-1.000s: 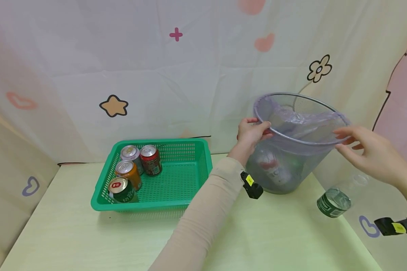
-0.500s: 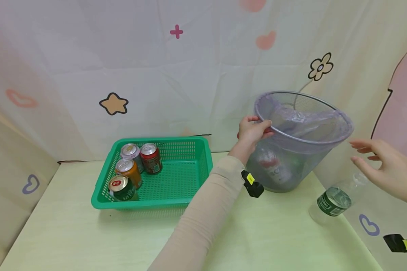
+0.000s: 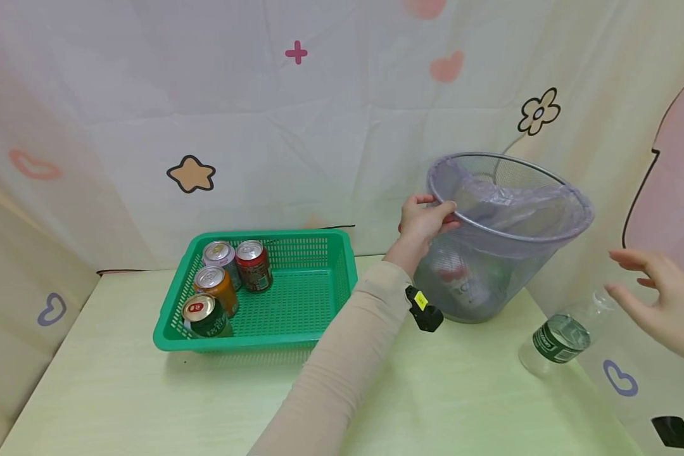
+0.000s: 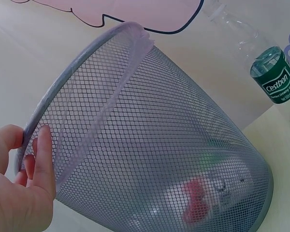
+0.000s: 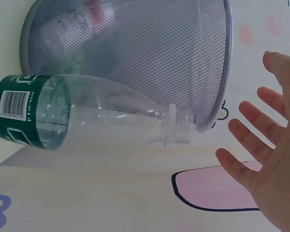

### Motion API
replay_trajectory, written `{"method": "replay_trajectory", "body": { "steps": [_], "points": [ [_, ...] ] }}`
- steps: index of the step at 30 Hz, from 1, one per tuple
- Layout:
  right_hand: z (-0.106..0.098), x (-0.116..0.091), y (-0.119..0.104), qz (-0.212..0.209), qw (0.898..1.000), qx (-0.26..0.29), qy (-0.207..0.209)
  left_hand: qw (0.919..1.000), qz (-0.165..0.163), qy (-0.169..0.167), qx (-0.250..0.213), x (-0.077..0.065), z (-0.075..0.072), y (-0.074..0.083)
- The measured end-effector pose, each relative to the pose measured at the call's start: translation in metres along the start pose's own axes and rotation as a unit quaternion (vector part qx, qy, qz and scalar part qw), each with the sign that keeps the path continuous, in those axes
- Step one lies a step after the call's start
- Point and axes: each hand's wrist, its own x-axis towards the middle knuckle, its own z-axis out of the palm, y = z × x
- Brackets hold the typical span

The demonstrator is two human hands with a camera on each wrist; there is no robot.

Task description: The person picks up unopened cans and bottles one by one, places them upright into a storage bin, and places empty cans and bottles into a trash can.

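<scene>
A grey mesh wastebasket [image 3: 473,285] with a thin purple bag [image 3: 524,209] over its rim stands at the back right. My left hand [image 3: 424,221] grips the rim at its left side, thumb over the edge, as the left wrist view also shows [image 4: 26,183]. Crumpled items in white and red [image 4: 203,198] show through the mesh. Right of the basket an uncapped clear plastic bottle [image 3: 561,339] with a green label stands upright. My right hand [image 3: 664,301] hovers just right of the bottle's neck, fingers spread and holding nothing; the right wrist view shows them apart from the bottle [image 5: 111,113].
A green plastic basket [image 3: 296,345] sits left of centre on the pale table [image 3: 433,405]. Inside it several drink cans [image 3: 253,266] stand along the left side. A patterned curtain [image 3: 234,126] hangs behind, and another cloth closes off the right edge.
My right hand has let go of the wastebasket's rim area and moved right and down toward the bottle's neck. The left hand keeps its grip on the rim.
</scene>
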Motion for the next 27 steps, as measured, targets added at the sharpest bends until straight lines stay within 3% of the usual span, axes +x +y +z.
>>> {"method": "replay_trajectory", "body": {
  "steps": [8, 27],
  "points": [
    [0.007, -0.018, 0.018, 0.058, 0.998, 0.005, -0.012, 1.0, -0.005, 0.002, 0.001, -0.001, -0.001, 0.001],
    [0.019, -0.042, 0.029, 0.098, 0.992, 0.074, -0.019, 0.9999, -0.012, 0.004, 0.007, -0.003, 0.0, 0.003]
  ]
}}
